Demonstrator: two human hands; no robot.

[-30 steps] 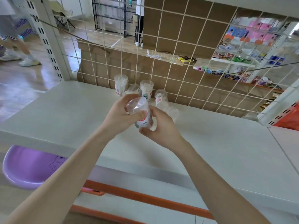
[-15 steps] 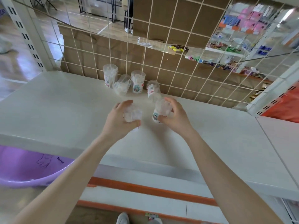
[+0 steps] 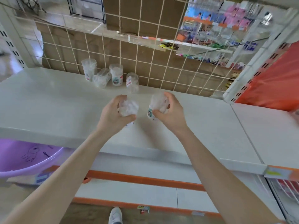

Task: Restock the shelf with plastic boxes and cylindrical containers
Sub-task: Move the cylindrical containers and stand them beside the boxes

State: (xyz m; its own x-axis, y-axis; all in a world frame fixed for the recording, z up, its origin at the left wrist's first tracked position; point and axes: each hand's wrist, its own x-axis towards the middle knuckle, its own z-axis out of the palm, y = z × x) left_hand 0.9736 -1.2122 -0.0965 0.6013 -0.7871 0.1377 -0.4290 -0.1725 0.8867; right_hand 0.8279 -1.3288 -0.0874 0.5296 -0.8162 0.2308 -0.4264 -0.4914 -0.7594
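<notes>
Before the wire grid [image 3: 163, 65], a row of clear plastic cylinders [image 3: 116, 74] sits on the smooth white shelf [image 3: 48, 102], some upright, some lying. Nearer than the grid, the left hand [image 3: 113, 115] curls round a clear cylindrical container [image 3: 128, 107] held near upright. The right hand [image 3: 169, 113] grips a labelled twin [image 3: 156, 104], its top tilted toward the grid.

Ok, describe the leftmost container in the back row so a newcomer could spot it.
On the white shelf, look along the wire grid at the back. The clear cylindrical container stands upright at the row's left end, a tipped one just right of it.
</notes>
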